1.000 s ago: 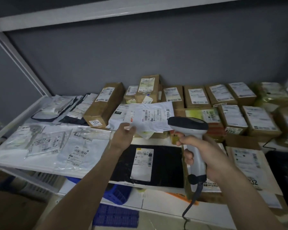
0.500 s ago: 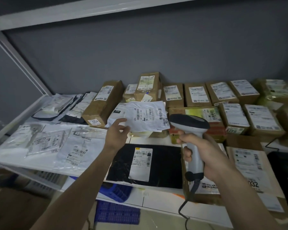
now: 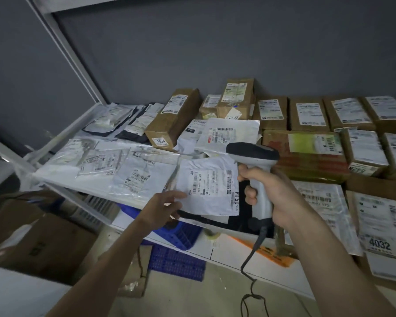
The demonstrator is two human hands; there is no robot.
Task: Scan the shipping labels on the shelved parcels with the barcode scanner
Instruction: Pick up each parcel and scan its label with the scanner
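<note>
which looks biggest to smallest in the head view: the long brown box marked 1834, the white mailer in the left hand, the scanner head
1. Long brown box
2. White mailer, though it is nearer the camera, so this is unsure
3. Scanner head, clearly smallest

1. Left hand [image 3: 162, 208]: forearm extended forward from lower left, fingers loosely curled, thumb and fingertips pinching a thin edge.
2. Right hand [image 3: 274, 197]: forearm extended from lower right, fingers wrapped round an upright handle.
</note>
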